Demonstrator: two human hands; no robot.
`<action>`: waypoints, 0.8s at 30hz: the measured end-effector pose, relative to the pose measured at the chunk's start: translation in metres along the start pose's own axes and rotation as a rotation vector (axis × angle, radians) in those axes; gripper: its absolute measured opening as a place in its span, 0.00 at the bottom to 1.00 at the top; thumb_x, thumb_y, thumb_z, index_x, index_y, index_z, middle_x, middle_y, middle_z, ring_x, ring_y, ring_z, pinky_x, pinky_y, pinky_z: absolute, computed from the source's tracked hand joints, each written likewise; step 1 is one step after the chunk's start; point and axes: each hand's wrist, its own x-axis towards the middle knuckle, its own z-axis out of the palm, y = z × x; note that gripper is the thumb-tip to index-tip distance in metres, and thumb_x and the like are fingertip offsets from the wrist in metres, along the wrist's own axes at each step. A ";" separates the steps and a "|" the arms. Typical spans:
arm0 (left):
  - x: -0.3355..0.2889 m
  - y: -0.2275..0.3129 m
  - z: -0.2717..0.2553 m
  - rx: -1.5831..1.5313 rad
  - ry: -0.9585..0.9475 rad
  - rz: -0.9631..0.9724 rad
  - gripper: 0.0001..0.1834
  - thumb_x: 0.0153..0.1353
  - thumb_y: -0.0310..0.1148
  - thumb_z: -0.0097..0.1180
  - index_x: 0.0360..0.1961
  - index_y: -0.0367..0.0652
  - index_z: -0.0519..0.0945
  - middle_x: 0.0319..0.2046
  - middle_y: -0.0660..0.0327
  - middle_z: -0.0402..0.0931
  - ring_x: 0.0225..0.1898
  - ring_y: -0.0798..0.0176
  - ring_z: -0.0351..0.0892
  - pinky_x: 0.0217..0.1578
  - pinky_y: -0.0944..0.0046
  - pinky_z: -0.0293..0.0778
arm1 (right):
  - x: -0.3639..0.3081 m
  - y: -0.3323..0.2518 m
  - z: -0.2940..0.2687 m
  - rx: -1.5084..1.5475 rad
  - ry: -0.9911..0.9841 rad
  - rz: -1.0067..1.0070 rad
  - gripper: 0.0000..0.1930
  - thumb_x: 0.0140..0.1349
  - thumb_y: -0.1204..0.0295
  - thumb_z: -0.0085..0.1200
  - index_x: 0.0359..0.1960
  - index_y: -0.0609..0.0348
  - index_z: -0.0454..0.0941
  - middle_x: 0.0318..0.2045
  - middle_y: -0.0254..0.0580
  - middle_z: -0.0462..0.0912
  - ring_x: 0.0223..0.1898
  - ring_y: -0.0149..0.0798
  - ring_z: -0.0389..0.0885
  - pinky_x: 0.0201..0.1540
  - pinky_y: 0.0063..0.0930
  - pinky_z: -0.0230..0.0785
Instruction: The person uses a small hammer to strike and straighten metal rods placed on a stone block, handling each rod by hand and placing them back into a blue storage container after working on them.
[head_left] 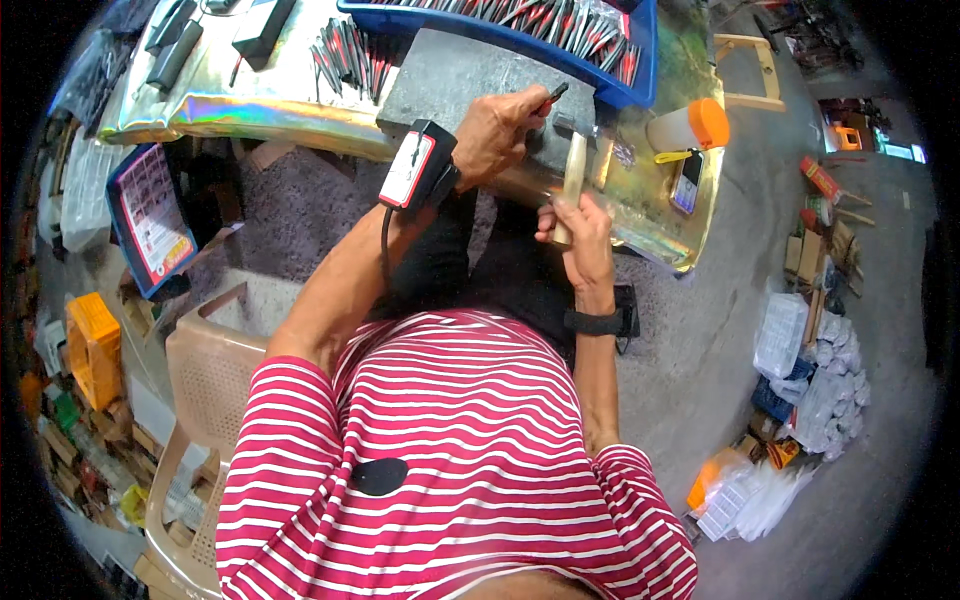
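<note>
My left hand (494,135) is closed above a flat grey metal block (445,78) at the table's near edge. A short dark, slim piece (557,93) sticks out of its fingers; its kind I cannot make out. In my right hand (585,235) is a hammer (574,172), gripped low on its pale wooden handle. The metal hammer head lies over the block's right side, just right of my left hand. Beyond the block stands a blue crate (648,60) of slim red-and-black pieces. A loose pile (350,62) of similar pieces lies left of the block.
At the right of the foil-covered table are an orange-lidded bottle (690,126) and a phone-like device (687,183). Black boxes (263,28) lie at the far left. A plastic chair (215,350) stands at my left; bagged goods (830,385) are on the floor at right.
</note>
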 end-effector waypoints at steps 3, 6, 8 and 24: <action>-0.001 -0.004 0.003 -0.003 0.000 0.021 0.14 0.38 0.16 0.48 0.30 0.39 0.65 0.24 0.54 0.70 0.28 0.53 0.74 0.28 0.66 0.70 | 0.002 -0.002 -0.005 0.351 -0.059 0.107 0.09 0.54 0.75 0.47 0.35 0.67 0.67 0.22 0.40 0.70 0.16 0.25 0.65 0.15 0.15 0.60; -0.001 -0.005 0.004 0.045 -0.005 0.035 0.15 0.38 0.16 0.48 0.31 0.39 0.65 0.25 0.54 0.71 0.29 0.53 0.75 0.28 0.65 0.71 | 0.002 -0.009 -0.011 0.362 -0.092 0.124 0.10 0.52 0.76 0.47 0.37 0.67 0.66 0.20 0.38 0.69 0.15 0.23 0.63 0.13 0.14 0.56; -0.002 -0.005 0.003 0.096 -0.021 0.041 0.15 0.38 0.16 0.48 0.31 0.39 0.66 0.26 0.55 0.72 0.30 0.53 0.75 0.28 0.65 0.71 | 0.000 -0.020 -0.016 0.309 -0.073 0.155 0.09 0.52 0.77 0.45 0.35 0.67 0.67 0.17 0.34 0.67 0.12 0.20 0.59 0.10 0.12 0.50; -0.003 -0.003 0.005 0.012 0.009 0.079 0.10 0.45 0.21 0.49 0.29 0.40 0.64 0.23 0.55 0.67 0.27 0.49 0.71 0.26 0.60 0.67 | -0.051 -0.119 -0.004 -0.908 0.171 -0.575 0.11 0.55 0.73 0.48 0.37 0.67 0.68 0.20 0.48 0.74 0.21 0.42 0.74 0.22 0.30 0.64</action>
